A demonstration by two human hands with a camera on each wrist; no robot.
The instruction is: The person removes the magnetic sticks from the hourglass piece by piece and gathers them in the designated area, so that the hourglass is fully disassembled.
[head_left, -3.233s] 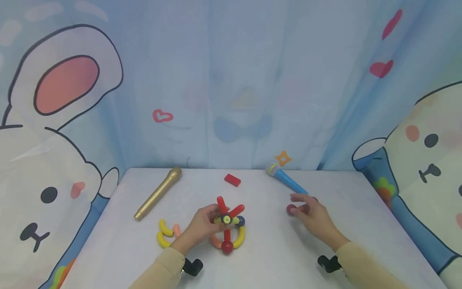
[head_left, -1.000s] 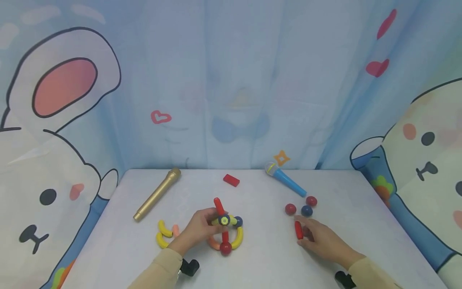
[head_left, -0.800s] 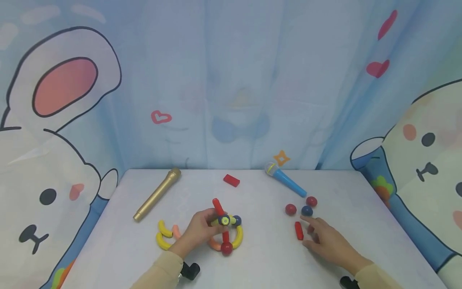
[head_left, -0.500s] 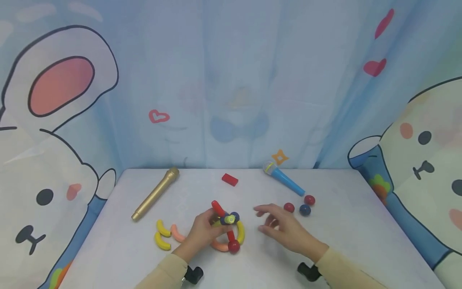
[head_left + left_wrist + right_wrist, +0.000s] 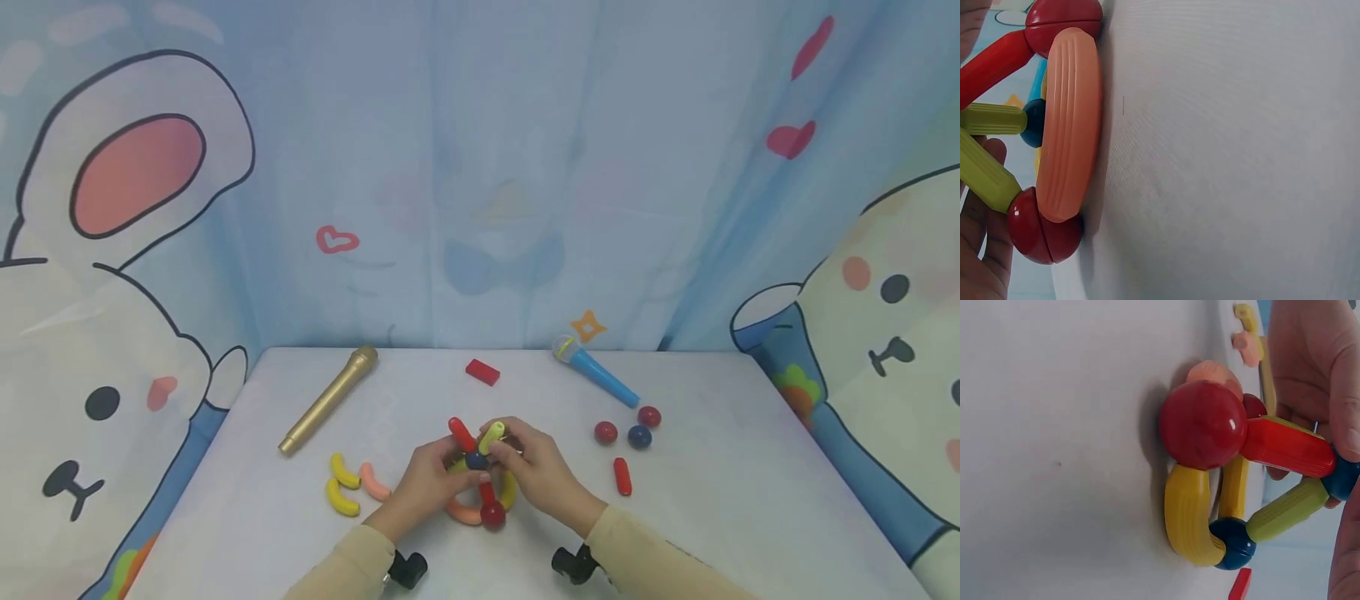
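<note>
A ball-and-rod construction toy stands on the table, its dark blue top ball (image 5: 476,460) between both hands. My left hand (image 5: 416,492) grips the toy near that ball. With thumb and fingers, my right hand (image 5: 551,479) pinches a lime-green rod (image 5: 492,435) at the top. A red rod (image 5: 461,434) slants up beside it. The base has a red ball (image 5: 1204,425), a yellow curved rod (image 5: 1186,509) and a blue ball (image 5: 1234,542) in the right wrist view. A salmon curved rod (image 5: 1072,125) joins red balls in the left wrist view.
Loose yellow curved rods (image 5: 342,498) and a salmon one (image 5: 373,482) lie left. To the right are red balls (image 5: 606,432), a blue ball (image 5: 640,437) and a red rod (image 5: 622,477). A gold microphone (image 5: 330,400), blue microphone (image 5: 596,372) and red block (image 5: 482,372) lie further back.
One of two red rods on top is gone from the toy. My right hand put a red rod down near the loose balls, then moved left and took hold of the lime-green rod.
</note>
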